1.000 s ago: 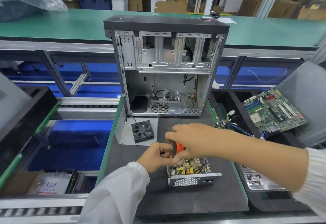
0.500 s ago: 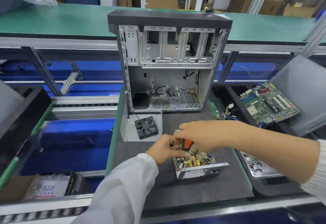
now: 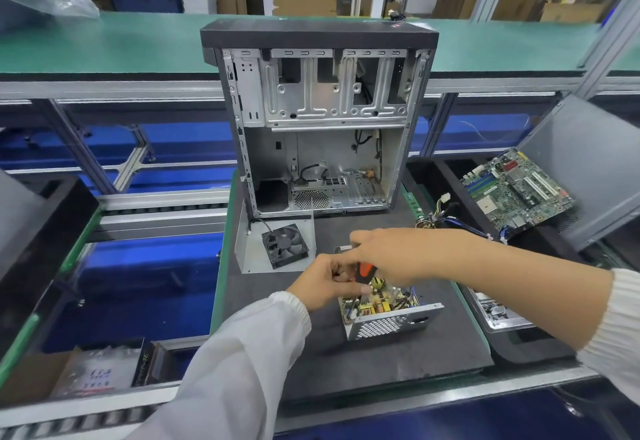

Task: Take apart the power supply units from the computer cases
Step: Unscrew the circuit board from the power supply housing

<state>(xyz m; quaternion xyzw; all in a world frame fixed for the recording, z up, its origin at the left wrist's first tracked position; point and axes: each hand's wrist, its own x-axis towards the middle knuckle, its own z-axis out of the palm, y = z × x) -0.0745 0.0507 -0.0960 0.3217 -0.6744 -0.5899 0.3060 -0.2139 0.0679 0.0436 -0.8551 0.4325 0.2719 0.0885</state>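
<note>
Item one, far left: a flat carton with a printed sleeve (image 3: 104, 370) lying in the lower rack, well apart from the work. Item two: a black square cooling fan (image 3: 284, 245) resting on a bent grey sheet-metal cover (image 3: 249, 252), set aside on the dark foam work mat (image 3: 398, 363), probably to keep the middle free. Item three, behind: an upright grey steel computer case with a black top (image 3: 322, 121), side open, bays bare, its power-supply corner vacant. Item four: the left hand (image 3: 329, 282), fingers curled about the lower part of a screwdriver with an orange and black handle (image 3: 363, 271), apparently steadying its shaft. Item five: the right hand (image 3: 388, 256), closed over that handle from above, likely to drive it. Item six: the open perforated-metal power supply unit (image 3: 384, 311), out of the case on the mat, circuit board exposed under the tool. Item seven, far right: a green motherboard (image 3: 516, 190) leaning in a side bin.
</note>
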